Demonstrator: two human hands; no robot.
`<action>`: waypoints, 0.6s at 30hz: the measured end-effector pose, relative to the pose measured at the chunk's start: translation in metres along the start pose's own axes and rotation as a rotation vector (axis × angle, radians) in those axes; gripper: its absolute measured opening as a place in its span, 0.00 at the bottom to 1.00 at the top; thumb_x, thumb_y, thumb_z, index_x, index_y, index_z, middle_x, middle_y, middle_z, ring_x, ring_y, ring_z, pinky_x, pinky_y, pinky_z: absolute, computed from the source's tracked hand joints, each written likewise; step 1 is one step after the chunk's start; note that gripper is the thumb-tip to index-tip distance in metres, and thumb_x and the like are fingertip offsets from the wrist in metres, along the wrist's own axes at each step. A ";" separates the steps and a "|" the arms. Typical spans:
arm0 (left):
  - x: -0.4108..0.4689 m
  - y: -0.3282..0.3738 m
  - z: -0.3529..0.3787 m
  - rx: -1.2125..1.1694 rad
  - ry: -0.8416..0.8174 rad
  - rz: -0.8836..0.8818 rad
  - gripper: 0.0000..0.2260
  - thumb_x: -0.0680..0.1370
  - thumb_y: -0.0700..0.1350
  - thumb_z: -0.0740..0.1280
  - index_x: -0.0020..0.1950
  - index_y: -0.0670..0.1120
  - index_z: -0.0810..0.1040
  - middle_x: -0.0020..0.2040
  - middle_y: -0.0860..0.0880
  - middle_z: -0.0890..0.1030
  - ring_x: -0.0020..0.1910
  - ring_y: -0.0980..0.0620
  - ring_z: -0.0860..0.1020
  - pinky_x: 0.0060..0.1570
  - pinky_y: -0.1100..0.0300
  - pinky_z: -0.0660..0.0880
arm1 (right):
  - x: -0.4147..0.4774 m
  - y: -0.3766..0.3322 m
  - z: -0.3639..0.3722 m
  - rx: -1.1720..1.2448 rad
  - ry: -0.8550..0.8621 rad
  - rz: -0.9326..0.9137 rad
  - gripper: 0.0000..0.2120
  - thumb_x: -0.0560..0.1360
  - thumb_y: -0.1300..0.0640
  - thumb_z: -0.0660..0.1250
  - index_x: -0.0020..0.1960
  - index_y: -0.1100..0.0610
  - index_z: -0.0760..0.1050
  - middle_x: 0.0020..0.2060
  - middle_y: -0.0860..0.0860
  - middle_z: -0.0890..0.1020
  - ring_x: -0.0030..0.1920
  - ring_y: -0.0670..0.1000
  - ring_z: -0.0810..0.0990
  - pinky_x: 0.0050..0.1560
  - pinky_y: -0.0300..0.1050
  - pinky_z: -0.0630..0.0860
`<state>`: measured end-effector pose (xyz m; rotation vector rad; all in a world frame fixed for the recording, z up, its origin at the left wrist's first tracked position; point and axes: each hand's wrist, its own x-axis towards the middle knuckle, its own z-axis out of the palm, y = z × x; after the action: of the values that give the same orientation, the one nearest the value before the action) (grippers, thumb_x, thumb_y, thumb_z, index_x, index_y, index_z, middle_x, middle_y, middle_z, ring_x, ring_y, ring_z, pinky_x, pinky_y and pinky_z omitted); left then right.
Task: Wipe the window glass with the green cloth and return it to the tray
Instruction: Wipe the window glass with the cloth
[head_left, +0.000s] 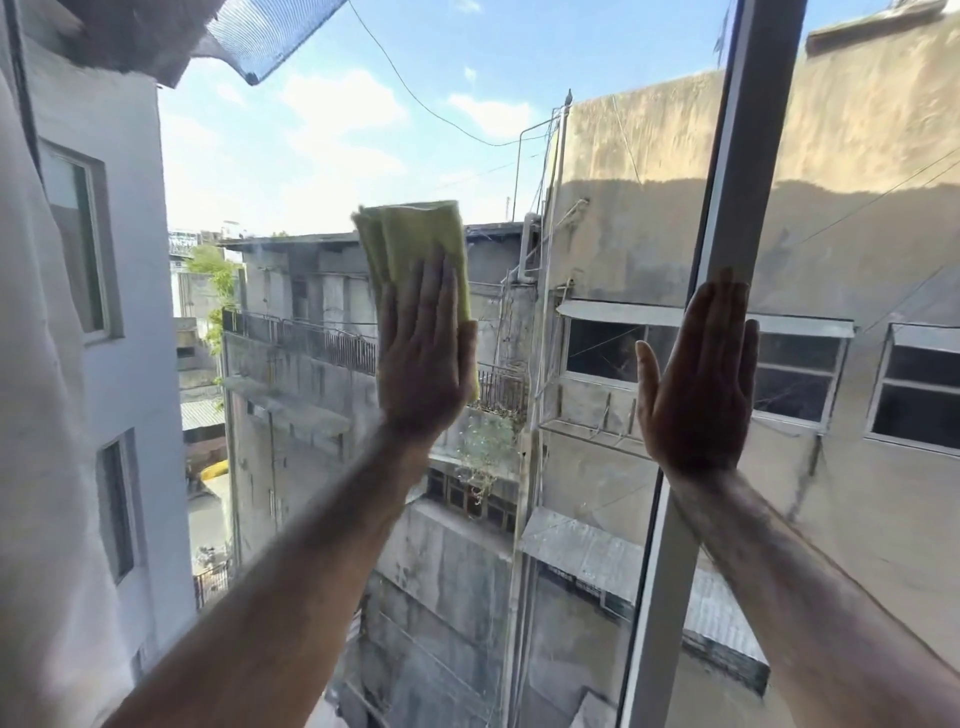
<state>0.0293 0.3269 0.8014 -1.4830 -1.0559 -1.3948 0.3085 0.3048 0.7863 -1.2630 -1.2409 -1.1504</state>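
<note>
A folded green cloth (410, 244) lies flat against the window glass (311, 171) at mid-height. My left hand (423, 353) presses it to the pane with fingers straight and together, covering its lower half. My right hand (698, 379) rests flat and empty, fingers extended, over the grey vertical window frame (737, 182) to the right of the cloth. The tray is out of view.
Through the glass I see grey buildings, balconies, cables and sky. A white curtain (36, 415) hangs along the left edge. A second pane (872, 249) lies right of the frame.
</note>
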 end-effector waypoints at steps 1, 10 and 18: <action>-0.013 0.003 0.004 -0.003 -0.057 0.166 0.27 0.87 0.49 0.57 0.84 0.43 0.56 0.85 0.41 0.59 0.86 0.43 0.55 0.85 0.38 0.56 | 0.000 0.000 0.000 0.004 0.003 -0.002 0.37 0.90 0.42 0.53 0.86 0.67 0.50 0.86 0.65 0.55 0.87 0.62 0.54 0.87 0.62 0.57; -0.079 -0.063 -0.027 0.023 -0.104 0.138 0.28 0.84 0.46 0.63 0.83 0.41 0.60 0.83 0.39 0.65 0.84 0.40 0.61 0.80 0.34 0.64 | 0.000 0.000 -0.001 0.007 0.015 -0.001 0.35 0.90 0.44 0.53 0.86 0.66 0.49 0.86 0.65 0.54 0.87 0.62 0.54 0.86 0.63 0.57; 0.020 0.022 0.009 -0.039 -0.003 0.151 0.26 0.87 0.47 0.57 0.84 0.43 0.57 0.85 0.41 0.60 0.86 0.42 0.55 0.86 0.39 0.54 | -0.001 0.002 0.004 0.018 0.027 -0.011 0.37 0.89 0.42 0.54 0.87 0.65 0.48 0.87 0.64 0.54 0.88 0.61 0.53 0.86 0.63 0.57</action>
<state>0.0536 0.3296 0.8204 -1.5599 -0.9035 -1.3141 0.3105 0.3088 0.7851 -1.2248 -1.2368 -1.1589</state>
